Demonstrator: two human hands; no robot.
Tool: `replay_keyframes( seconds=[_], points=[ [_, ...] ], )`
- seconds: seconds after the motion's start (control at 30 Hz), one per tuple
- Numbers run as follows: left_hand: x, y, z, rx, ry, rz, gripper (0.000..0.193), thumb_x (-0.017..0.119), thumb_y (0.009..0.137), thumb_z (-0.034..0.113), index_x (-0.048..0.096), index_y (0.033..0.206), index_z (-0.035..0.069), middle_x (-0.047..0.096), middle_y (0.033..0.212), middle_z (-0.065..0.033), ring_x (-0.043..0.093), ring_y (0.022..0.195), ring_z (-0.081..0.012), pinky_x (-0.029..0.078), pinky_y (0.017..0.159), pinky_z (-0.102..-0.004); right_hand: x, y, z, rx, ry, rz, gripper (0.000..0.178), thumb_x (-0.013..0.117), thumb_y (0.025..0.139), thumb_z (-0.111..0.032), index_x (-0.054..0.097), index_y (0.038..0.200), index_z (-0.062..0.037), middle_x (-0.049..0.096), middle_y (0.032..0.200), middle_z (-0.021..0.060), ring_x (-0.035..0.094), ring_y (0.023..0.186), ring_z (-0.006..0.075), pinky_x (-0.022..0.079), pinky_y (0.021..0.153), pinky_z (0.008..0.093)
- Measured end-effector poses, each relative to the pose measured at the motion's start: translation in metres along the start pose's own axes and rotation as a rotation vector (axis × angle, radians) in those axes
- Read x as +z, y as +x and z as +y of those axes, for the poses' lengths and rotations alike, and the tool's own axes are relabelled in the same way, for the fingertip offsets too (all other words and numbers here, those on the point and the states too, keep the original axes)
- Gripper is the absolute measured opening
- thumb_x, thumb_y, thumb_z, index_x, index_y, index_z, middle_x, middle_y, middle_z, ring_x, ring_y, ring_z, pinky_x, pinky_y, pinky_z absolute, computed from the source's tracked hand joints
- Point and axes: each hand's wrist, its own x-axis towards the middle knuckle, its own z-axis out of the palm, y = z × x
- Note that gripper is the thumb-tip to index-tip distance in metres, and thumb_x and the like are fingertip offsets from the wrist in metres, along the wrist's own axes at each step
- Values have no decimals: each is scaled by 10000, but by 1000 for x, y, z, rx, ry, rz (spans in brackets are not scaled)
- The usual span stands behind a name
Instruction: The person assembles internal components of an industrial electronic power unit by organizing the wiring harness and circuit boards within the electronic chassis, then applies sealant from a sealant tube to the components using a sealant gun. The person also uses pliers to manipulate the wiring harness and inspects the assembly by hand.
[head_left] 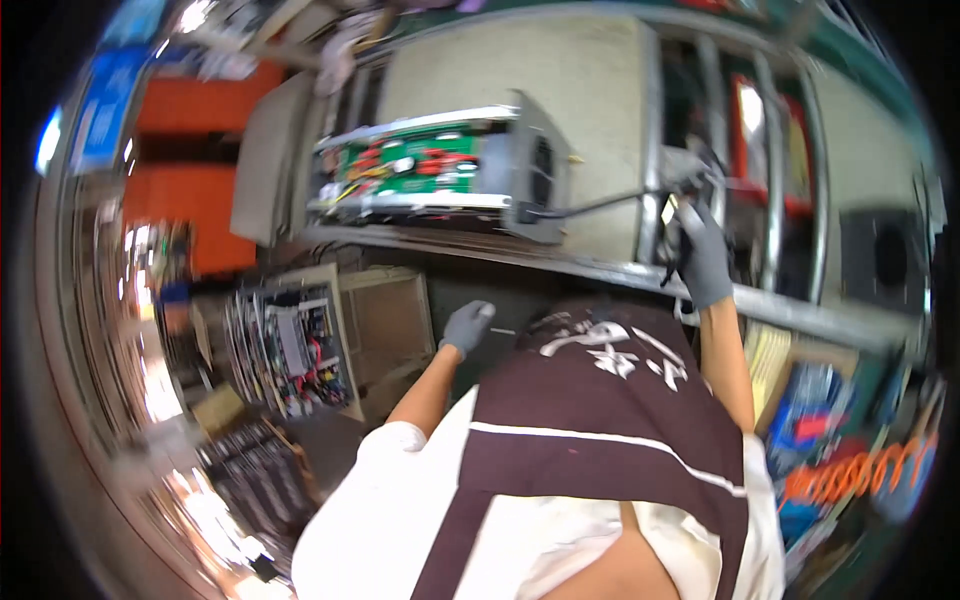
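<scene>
My right hand (705, 262), in a grey glove, is over the metal rollers with its fingers closed around a black cable (605, 203). The cable runs left to the fan end of an open metal-cased electronic unit (412, 202). Inside that case a green circuit board (425, 165) shows, with red and yellow wires. Blur hides the exact grip and the cable's end. My left hand (468, 328), also gloved in grey, hangs in front of the bench edge. It looks loosely open, and nothing shows in it.
The unit sits on a pale bench board (590, 75) beside metal rollers (774, 150). A box of circuit boards (290, 345) stands at the lower left, near orange bins (190, 215). An orange coiled hose (850, 478) hangs at the right, below a dark speaker-like box (885, 258).
</scene>
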Motion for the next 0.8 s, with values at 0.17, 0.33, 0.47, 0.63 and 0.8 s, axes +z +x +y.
replay_keyframes(
  seconds=[0.17,0.33,0.47,0.63,0.8],
  points=[
    [7,-13,-1,20,105,-101,406,432,885,410,596,1035,70,607,1016,-168,563,964,-345,436,841,-418,55,4,2,-117,-50,-76,364,517,885,-306,441,1173,-99,524,705,9,450,520,61,354,412,217],
    [25,-15,-32,-2,25,34,369,438,867,390,628,1001,103,620,1006,-137,569,954,-328,444,821,-436,84,5,13,-209,-246,-109,499,474,913,-408,359,1279,-89,552,965,35,518,670,100,395,485,224],
    [31,-19,-43,17,-126,267,345,436,870,368,628,951,94,621,975,-134,566,944,-324,442,820,-431,133,11,19,-375,-418,-135,444,588,865,-234,392,1218,-49,536,830,56,515,590,100,404,452,208],
    [8,-3,-49,83,-190,445,309,471,867,341,614,955,81,611,978,-122,552,935,-317,438,832,-406,144,59,39,-605,-742,-114,481,637,799,-89,408,1218,-28,492,912,45,471,597,94,385,482,206],
    [-49,25,-61,106,-422,992,264,506,856,299,598,895,55,592,871,-151,551,853,-340,436,762,-420,144,73,51,-243,-425,-39,495,507,743,58,438,1225,-34,557,998,106,557,747,137,465,645,253]
  ],
)
